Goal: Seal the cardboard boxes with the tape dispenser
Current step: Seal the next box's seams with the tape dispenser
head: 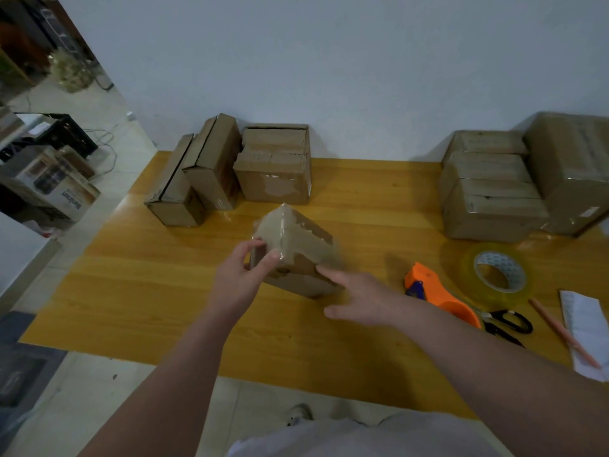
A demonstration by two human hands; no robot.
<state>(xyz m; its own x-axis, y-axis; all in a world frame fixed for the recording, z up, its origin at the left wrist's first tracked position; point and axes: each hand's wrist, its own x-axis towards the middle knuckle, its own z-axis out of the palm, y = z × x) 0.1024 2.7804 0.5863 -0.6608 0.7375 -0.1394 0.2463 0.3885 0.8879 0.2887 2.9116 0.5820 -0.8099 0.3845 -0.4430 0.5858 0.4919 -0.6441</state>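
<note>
Small cardboard box (296,252): held tilted, mid tabletop (164,291).
Left hand (242,275): curled round its left edge.
Right hand (356,295): flat, laid against its right face.
Tape dispenser (438,291): set rightward, nearest the Right hand.

It seemed a packing workroom: 2 clusters of cardboard boxes (273,166) sat on a wooden table (164,291) with a tape roll (499,272), printed cartons (66,196) on the tiled floor (108,133).
</note>
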